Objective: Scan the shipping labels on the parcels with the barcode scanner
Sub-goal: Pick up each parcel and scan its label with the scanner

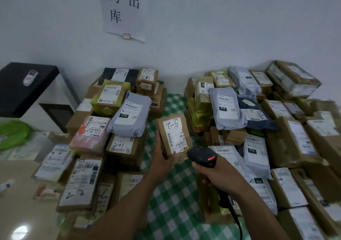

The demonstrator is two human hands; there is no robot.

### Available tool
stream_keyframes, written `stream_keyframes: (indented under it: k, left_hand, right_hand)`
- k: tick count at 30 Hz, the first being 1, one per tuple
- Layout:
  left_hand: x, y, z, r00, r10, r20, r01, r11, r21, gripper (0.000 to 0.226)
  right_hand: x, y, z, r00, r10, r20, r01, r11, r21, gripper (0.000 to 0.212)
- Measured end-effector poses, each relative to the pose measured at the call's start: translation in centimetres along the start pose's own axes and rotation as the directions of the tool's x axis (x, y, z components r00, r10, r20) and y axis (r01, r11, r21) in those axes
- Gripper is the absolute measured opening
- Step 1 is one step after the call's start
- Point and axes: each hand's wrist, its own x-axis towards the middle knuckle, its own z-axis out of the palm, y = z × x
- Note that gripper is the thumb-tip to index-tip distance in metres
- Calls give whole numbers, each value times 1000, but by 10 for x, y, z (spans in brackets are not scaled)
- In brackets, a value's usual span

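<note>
Centre of view: the left hand (162, 158) grips a small brown cardboard parcel (162, 127). It is flat and rectangular, label side toward the camera. The fingers (158, 141) curl round its 7 o'clock edge.

The white shipping label (175, 134) has "5-2" handwritten on it and printed barcodes; the small print is unreadable.

At 5 o'clock of the parcel, just beside its lower corner, the right hand (215, 173) holds the black plastic barcode scanner (202, 155). The fingers are wrapped round the handle, and a red light shows on the head. The black cable (236, 219) runs toward 6 o'clock and is cut off by the frame.

The bench (171, 193) is covered in a green-and-white checked cloth.

Parcel heaps sit at 9 and 3 o'clock: taped cardboard boxes and wrinkled grey poly mailers (129, 116). The boxes at the right edge are blurred and partly out of frame.
</note>
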Motion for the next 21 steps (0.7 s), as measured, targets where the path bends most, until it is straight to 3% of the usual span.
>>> stream_keyframes:
  k: [8, 21]
  left_hand:
    - [9, -5, -2, 999, 18, -33, -17, 1000, 26, 105]
    - [14, -7, -8, 999, -6, -46, 9, 998, 66, 105]
  right_hand:
    - [-13, -9, -3, 1000, 16, 23, -14, 998, -58, 18]
    - [-6, -7, -3, 999, 30, 24, -28, 998, -61, 35]
